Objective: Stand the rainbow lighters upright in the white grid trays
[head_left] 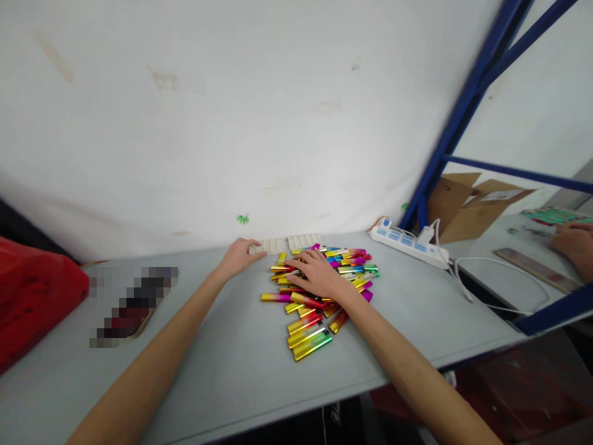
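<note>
Far left: red bag [28,296] at the tabletop [222,364] edge, then a flat dark object [132,306], blurred out. Left grip [238,256]: open, palm down, fingers loosely extended with the tips on the near edge of a white tray [271,246]; nothing clasped. Left forearm runs in from bottom-left, nearly straight, wrist low over the tabletop. Second white tray [303,240] is just beside the first, both close to the wall. Pile of shiny multicoloured sticks [319,321] sits mid-tabletop, just in front of the trays. Right grip [315,275]: open, palm down, fingers spread flat on top of the pile and pointing left; nothing visibly clasped. Right forearm comes in diagonally from bottom-right. Right of the pile: white power strip [407,244] with a plug in it, blue rack frame [445,148], cardboard box [467,204] behind it. Far right: another person's hand [574,244] on the next tabletop, near some green items [556,215].
</note>
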`<state>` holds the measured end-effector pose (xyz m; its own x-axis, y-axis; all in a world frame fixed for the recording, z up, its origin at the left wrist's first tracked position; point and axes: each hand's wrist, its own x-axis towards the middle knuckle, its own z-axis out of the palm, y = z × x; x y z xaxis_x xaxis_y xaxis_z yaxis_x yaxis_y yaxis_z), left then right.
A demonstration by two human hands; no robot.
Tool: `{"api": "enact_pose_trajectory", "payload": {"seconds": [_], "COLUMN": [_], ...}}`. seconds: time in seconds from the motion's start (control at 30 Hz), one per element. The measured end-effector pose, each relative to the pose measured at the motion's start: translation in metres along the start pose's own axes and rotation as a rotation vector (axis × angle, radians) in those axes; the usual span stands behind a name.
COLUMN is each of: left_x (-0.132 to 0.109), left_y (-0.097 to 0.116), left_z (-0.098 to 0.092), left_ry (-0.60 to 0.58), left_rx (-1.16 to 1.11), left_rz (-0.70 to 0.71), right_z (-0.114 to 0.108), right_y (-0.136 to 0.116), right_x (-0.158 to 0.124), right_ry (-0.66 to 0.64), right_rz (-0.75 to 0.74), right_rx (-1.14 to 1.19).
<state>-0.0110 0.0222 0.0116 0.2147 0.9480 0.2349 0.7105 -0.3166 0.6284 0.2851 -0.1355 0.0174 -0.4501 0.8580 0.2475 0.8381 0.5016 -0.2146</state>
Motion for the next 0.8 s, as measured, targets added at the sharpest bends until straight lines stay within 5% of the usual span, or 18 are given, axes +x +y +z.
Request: {"api": "enact_pose_trajectory", "payload": {"seconds": [0.17,0.4,0.53,0.8], "left_x": [-0.005,0.010,0.035,0.058], "left_y": [-0.007,-0.001,0.028,0.047], "left_z": [0.019,0.044,0.065,0.082], "left_ry": [-0.019,0.112,-0.039,-0.201], "left_rx": [0.085,0.195,0.225,0.286], "left_rz": [0.139,0.252,0.443,0.476], "right_z": [0.004,0.013,0.012,0.011], "right_y": [0.002,0.008,0.008,0.002], "right_x": [0.000,0.003,0.003,0.003], "right_ry": [0.016,0.054,0.053,0.058], "right_rz": [-0.011,-0.036,-0.044,-0.022], "right_rx": [-0.004,0.000,-0.010,-0.003]}}
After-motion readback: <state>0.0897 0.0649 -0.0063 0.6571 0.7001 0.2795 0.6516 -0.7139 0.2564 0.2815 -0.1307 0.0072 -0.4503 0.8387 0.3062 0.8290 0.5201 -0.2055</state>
